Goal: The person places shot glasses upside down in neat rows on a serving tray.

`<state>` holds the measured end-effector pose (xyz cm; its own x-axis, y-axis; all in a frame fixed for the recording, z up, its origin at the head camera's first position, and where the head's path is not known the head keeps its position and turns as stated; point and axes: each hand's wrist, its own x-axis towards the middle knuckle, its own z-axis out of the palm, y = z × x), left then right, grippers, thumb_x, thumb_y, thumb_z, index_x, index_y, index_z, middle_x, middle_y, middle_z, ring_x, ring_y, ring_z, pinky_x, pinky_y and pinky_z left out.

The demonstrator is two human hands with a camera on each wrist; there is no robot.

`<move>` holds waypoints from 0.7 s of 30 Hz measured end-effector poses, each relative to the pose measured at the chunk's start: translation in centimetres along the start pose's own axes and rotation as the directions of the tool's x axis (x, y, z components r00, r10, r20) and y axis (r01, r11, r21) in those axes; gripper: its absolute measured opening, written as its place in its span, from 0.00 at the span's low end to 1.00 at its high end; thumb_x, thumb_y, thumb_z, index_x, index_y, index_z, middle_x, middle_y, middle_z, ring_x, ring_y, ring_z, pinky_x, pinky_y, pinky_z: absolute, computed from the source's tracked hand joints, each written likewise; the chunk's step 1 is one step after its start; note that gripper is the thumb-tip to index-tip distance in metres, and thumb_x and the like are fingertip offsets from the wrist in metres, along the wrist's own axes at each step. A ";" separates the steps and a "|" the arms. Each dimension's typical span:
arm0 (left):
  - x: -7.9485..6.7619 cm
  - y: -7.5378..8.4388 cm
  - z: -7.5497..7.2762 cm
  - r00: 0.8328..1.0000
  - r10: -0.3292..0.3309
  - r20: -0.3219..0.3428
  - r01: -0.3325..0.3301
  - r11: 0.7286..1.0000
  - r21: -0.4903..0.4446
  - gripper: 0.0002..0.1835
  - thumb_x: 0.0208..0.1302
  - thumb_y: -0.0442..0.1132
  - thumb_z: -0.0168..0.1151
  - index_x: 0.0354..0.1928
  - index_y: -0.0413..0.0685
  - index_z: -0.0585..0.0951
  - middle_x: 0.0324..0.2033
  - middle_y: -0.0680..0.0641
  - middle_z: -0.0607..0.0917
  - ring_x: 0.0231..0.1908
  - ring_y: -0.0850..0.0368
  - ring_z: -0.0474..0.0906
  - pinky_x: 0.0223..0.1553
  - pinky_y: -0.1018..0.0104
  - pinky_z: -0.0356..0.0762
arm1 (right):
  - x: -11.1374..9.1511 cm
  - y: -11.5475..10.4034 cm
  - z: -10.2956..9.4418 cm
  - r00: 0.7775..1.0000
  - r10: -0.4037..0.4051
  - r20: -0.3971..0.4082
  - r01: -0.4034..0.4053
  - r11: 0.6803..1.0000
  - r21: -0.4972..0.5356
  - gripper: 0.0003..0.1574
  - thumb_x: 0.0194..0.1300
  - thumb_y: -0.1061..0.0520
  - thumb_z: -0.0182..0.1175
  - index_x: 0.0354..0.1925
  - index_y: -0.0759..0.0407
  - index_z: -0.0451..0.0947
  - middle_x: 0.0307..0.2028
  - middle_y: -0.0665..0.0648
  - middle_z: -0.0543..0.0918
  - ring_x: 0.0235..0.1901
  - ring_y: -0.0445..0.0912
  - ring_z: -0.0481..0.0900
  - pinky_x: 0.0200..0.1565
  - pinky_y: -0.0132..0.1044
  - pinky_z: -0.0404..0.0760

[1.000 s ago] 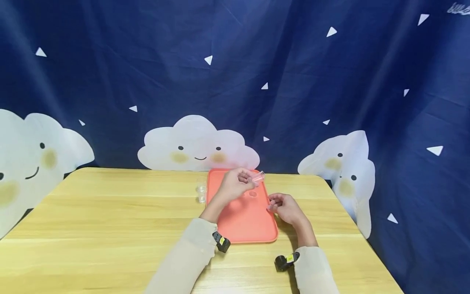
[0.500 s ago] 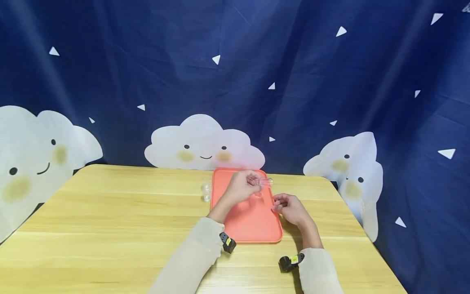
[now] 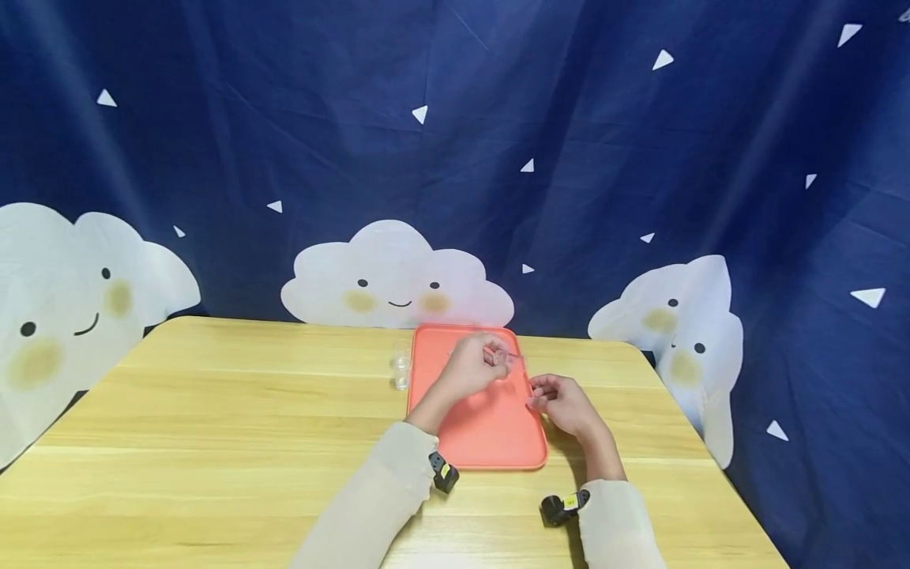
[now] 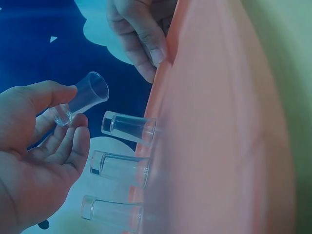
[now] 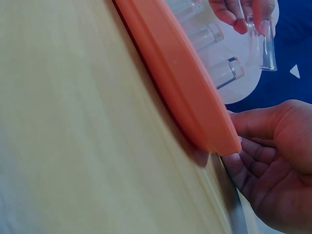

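My left hand [image 3: 471, 368] is over the far part of an orange-pink tray [image 3: 490, 435]. Its thumb and fingers pinch a clear shot glass [image 4: 88, 97] near the thick base, with the wide mouth tilted toward the tray. Three similar glasses stand mouth-down in a row on the tray: a nearest glass [image 4: 129, 127], a middle glass [image 4: 122, 167] and a third glass [image 4: 113, 213]. At the tray's right edge, my right hand [image 3: 565, 405] grips the rim, thumb on the upper side and fingers beneath.
More clear glasses [image 3: 401, 370] are on the wooden table [image 3: 249, 442], just left of the tray. Behind the table hangs a dark blue curtain [image 3: 341, 142] with printed clouds. Both wrists carry small black cameras.
The left hand has turned the glass, so its mouth has swung from up and right to lower down. My right hand keeps to the tray's edge. The head view has shifted slightly.
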<state>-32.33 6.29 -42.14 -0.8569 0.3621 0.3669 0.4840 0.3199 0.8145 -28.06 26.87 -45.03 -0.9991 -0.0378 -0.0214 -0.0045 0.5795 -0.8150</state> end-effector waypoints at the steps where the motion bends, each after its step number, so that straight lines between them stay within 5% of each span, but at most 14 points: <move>1: 0.0 0.0 0.1 1.000 0.005 0.004 -0.005 1.000 0.010 0.11 0.52 0.34 0.68 0.40 0.49 0.82 0.28 0.57 0.82 0.29 0.64 0.79 0.32 0.71 0.78 | 0.0 0.0 0.0 1.000 0.000 0.000 0.000 1.000 0.002 0.18 0.58 0.68 0.61 0.49 0.65 0.76 0.34 0.57 0.80 0.34 0.48 0.75 0.37 0.36 0.77; 21: -0.2 0.3 1.0 0.995 0.061 0.085 -0.074 0.985 0.157 0.07 0.51 0.32 0.67 0.32 0.47 0.79 0.27 0.52 0.77 0.27 0.63 0.72 0.30 0.73 0.72 | -0.1 -0.1 -0.1 1.000 0.006 -0.002 -0.006 1.000 -0.010 0.18 0.59 0.67 0.61 0.49 0.64 0.77 0.35 0.57 0.80 0.35 0.48 0.75 0.37 0.35 0.76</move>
<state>-31.83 7.22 -42.38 -0.8076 0.4538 0.3766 0.5677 0.4254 0.7048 -28.00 26.96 -44.90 -0.9992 -0.0327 -0.0247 0.0007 0.5879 -0.8089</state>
